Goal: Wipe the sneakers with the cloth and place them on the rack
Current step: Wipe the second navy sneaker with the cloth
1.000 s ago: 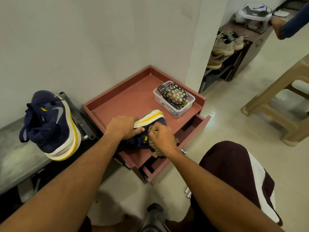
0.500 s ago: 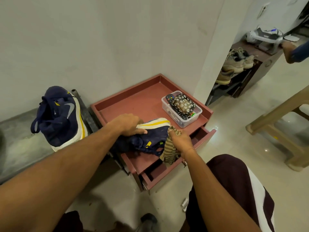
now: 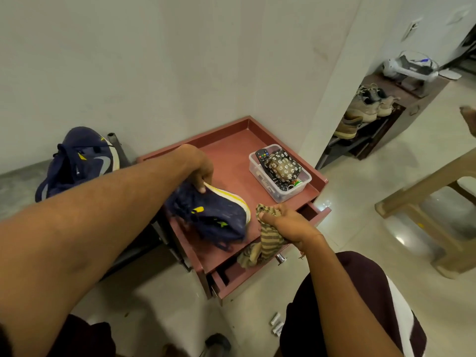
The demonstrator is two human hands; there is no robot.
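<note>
Head view: a red table [image 3: 226, 155] (its drawer pulled open) is seen at centre, with a shoe rack [image 3: 383, 82] at 2 o'clock of it. A navy sneaker [image 3: 213, 215] is held tilted over the table's near part, gripped at the sole edge by the left hand [image 3: 199, 166], fingers curled round it. A second navy sneaker [image 3: 77, 161] is propped on a grey ledge at 9 o'clock. Just beside the held sneaker, at 4 o'clock, a striped cloth [image 3: 270, 238] is clenched in the right hand [image 3: 286, 222].
</note>
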